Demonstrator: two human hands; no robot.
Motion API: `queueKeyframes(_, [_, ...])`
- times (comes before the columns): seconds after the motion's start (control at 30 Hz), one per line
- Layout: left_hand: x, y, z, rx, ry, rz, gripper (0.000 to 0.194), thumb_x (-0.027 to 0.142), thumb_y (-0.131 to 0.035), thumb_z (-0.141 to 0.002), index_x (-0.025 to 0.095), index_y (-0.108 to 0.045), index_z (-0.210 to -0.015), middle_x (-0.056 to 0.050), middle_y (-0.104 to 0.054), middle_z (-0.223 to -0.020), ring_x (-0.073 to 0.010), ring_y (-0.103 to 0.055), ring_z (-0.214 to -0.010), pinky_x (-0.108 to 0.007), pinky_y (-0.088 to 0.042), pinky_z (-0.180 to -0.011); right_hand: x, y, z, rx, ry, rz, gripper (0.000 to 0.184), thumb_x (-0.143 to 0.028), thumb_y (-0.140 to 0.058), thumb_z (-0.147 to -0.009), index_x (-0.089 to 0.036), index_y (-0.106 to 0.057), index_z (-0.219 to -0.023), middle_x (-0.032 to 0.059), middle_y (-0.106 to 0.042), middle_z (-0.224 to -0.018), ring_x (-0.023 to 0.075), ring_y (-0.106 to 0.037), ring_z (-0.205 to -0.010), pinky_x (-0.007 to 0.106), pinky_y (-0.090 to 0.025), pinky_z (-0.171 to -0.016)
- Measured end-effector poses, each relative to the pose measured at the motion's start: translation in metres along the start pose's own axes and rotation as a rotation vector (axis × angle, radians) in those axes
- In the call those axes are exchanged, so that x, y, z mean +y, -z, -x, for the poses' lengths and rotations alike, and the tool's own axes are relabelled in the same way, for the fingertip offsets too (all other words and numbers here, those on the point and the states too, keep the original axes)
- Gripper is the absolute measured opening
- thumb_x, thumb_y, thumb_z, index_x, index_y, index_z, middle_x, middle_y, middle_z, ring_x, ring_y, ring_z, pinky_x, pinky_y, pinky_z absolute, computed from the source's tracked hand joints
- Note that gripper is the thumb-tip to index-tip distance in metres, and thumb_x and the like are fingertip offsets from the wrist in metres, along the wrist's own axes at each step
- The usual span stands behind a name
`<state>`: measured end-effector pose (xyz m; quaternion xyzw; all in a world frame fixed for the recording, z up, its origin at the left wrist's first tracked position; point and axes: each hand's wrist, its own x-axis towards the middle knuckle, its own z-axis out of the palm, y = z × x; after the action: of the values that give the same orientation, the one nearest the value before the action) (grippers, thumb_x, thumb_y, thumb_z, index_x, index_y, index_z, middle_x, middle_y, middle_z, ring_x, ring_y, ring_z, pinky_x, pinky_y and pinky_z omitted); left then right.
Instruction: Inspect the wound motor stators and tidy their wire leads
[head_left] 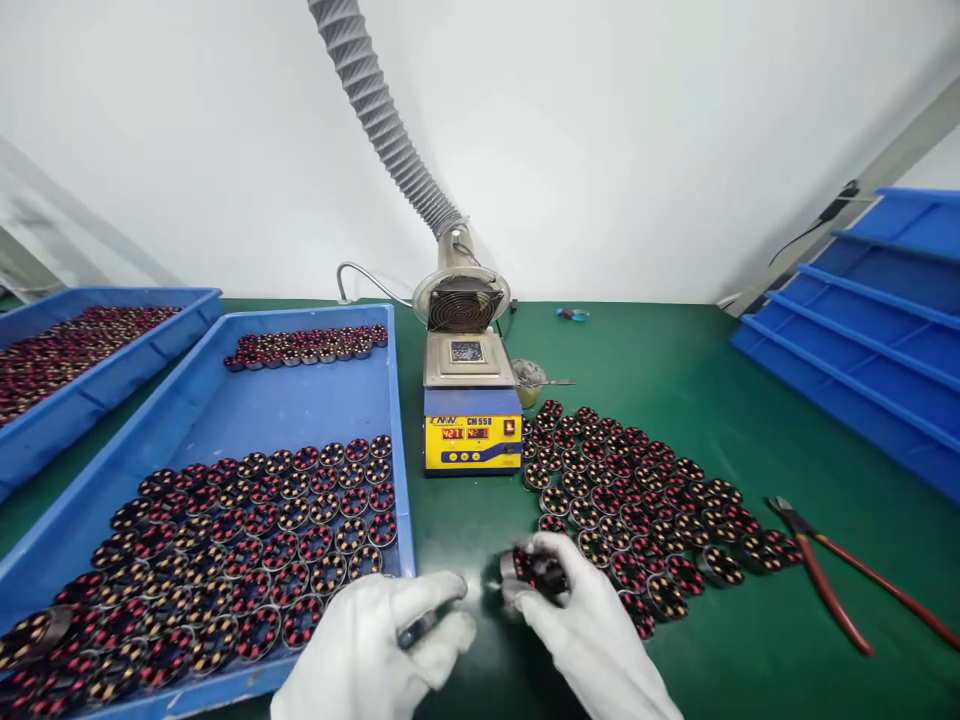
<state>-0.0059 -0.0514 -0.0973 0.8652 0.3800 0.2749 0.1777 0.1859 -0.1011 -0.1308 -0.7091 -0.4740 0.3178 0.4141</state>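
My right hand (581, 625), in a white glove, is closed round one small round wound-coil part (538, 570) held just above the green bench. My left hand (382, 640), also gloved, is curled round a thin dark tool (420, 628) whose tip points toward that part. Both hands sit at the front middle of the bench, between the blue tray (300, 410) of coil parts on the left and a loose cluster of coil parts (637, 490) on the right. A yellow and blue solder pot (471, 425) stands just behind the hands.
A grey extraction hose with fan hood (459, 295) hangs over the solder pot. A second blue tray (97, 340) of parts lies far left. Stacked empty blue trays (877, 320) stand at right. Red-handled pliers (832, 585) lie right of the loose parts.
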Motion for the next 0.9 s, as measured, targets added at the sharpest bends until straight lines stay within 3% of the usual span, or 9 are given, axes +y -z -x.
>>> queueKeyframes(0.1, [0.006, -0.012, 0.000, 0.121, -0.098, -0.051, 0.043, 0.031, -0.065, -0.074, 0.023, -0.052, -0.114, 0.000, -0.072, -0.086, -0.0151, -0.068, -0.071, -0.022, -0.056, -0.065, -0.016, -0.002, 0.001, -0.120, -0.165, -0.673, 0.041, -0.040, -0.069, -0.069, -0.026, -0.060, -0.107, 0.0060, -0.068, -0.096, 0.0210, -0.064, -0.084, 0.034, -0.052, -0.075])
queueKeyframes(0.2, [0.012, -0.024, -0.003, 0.224, -0.213, -0.169, 0.047, 0.029, -0.062, -0.076, 0.018, -0.047, -0.119, -0.011, -0.067, -0.104, -0.0232, -0.066, -0.091, -0.034, -0.057, -0.075, -0.028, -0.009, 0.004, -0.249, -0.203, -0.991, 0.039, -0.049, -0.070, -0.068, -0.029, -0.065, -0.101, 0.0059, -0.067, -0.101, 0.0211, -0.063, -0.091, 0.033, -0.051, -0.079])
queueKeyframes(0.27, [0.014, -0.029, -0.006, 0.263, -0.264, -0.183, 0.038, 0.027, -0.058, -0.080, 0.018, -0.048, -0.116, -0.012, -0.068, -0.101, -0.0239, -0.066, -0.089, -0.036, -0.057, -0.072, -0.029, -0.011, 0.005, -0.281, -0.141, -0.961, 0.034, -0.052, -0.067, -0.070, -0.028, -0.067, -0.094, 0.0063, -0.068, -0.092, 0.0218, -0.064, -0.086, 0.034, -0.052, -0.077])
queueKeyframes(0.4, [0.018, -0.028, -0.008, 0.223, -0.242, 0.010, 0.027, 0.025, -0.054, -0.084, 0.022, -0.048, -0.110, -0.005, -0.068, -0.092, -0.0185, -0.067, -0.082, -0.028, -0.055, -0.070, -0.025, 0.003, 0.001, -0.123, 0.105, -0.698, 0.027, -0.046, -0.073, -0.066, -0.024, -0.069, -0.082, 0.0065, -0.066, -0.086, 0.0216, -0.062, -0.083, 0.031, -0.051, -0.077])
queueKeyframes(0.57, [0.021, -0.022, -0.009, 0.136, -0.227, 0.216, 0.020, 0.032, -0.054, -0.088, 0.024, -0.050, -0.106, -0.002, -0.067, -0.087, -0.0151, -0.065, -0.079, -0.023, -0.054, -0.070, -0.034, 0.023, -0.007, -0.243, 0.410, -0.464, 0.004, -0.025, -0.072, -0.067, -0.025, -0.071, -0.071, 0.0020, -0.061, -0.068, 0.0164, -0.059, -0.064, 0.025, -0.048, -0.059])
queueKeyframes(0.63, [0.020, -0.020, -0.010, 0.133, -0.328, 0.164, 0.023, 0.033, -0.055, -0.088, 0.020, -0.050, -0.107, -0.005, -0.068, -0.090, -0.0170, -0.065, -0.083, -0.027, -0.053, -0.073, -0.038, 0.020, -0.007, -0.227, 0.372, -0.514, 0.012, -0.025, -0.071, -0.068, -0.023, -0.066, -0.058, -0.0001, -0.056, -0.059, 0.0138, -0.054, -0.057, 0.023, -0.046, -0.055])
queueKeyframes(0.7, [0.019, -0.018, -0.010, 0.175, -0.408, 0.056, 0.022, 0.031, -0.054, -0.090, 0.017, -0.051, -0.107, -0.008, -0.069, -0.092, -0.0196, -0.065, -0.086, -0.031, -0.052, -0.074, -0.038, 0.014, -0.005, -0.246, 0.212, -0.702, 0.025, -0.032, -0.072, -0.068, -0.021, -0.059, -0.051, -0.0008, -0.052, -0.057, 0.0125, -0.050, -0.055, 0.023, -0.044, -0.054])
queueKeyframes(0.8, [0.019, -0.014, -0.010, 0.164, -0.400, 0.064, 0.023, 0.028, -0.058, -0.088, 0.018, -0.052, -0.107, -0.008, -0.069, -0.092, -0.0194, -0.065, -0.086, -0.030, -0.052, -0.074, -0.034, 0.010, 0.000, -0.250, -0.046, -1.037, 0.028, -0.047, -0.073, -0.064, -0.022, -0.062, -0.061, 0.0006, -0.056, -0.068, 0.0149, -0.054, -0.067, 0.026, -0.047, -0.065])
queueKeyframes(0.9, [0.018, -0.011, -0.009, 0.101, -0.323, 0.250, 0.026, 0.029, -0.063, -0.084, 0.021, -0.051, -0.106, -0.004, -0.068, -0.088, -0.0172, -0.065, -0.082, -0.026, -0.053, -0.073, -0.031, 0.014, -0.002, -0.292, -0.023, -0.964, 0.024, -0.047, -0.071, -0.068, -0.023, -0.067, -0.072, 0.0021, -0.061, -0.073, 0.0158, -0.057, -0.071, 0.027, -0.048, -0.069])
